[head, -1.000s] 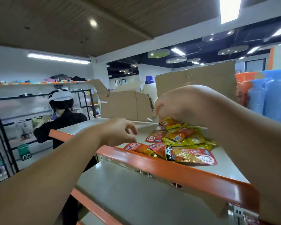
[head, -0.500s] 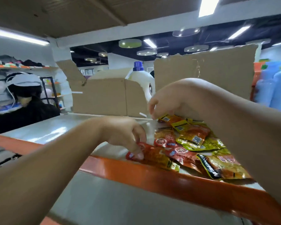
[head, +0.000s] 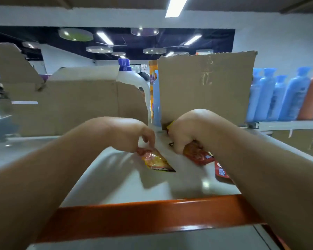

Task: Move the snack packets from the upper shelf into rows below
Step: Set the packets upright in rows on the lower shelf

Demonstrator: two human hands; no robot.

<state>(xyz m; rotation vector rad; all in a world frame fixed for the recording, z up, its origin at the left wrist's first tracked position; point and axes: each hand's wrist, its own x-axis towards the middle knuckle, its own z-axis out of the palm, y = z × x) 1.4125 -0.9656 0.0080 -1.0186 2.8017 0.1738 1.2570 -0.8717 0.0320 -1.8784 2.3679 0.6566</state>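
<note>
Snack packets: all those in view lie on the upper shelf, toward its back.
- Yellow-red packet lies flat and slanted; left hand pinches its far end with its fingertips.
- Red packets are bunched under the right hand, whose fingers curl round them. A yellow corner pokes out above the knuckles.
- One more red packet lies loose beside the right forearm, partly hidden.

Progress, as a judgement: gathering only. Nothing shows in rows on the strip of lower shelf in view, so the moving and lining up seem mostly left to do.

Edges and room: bare shelf runs from the packets to the orange front rail, open for sliding, and then the packets must clear that rail. A cardboard sheet stands just behind the right hand, with a cardboard box behind the left, so the back is tight.
</note>
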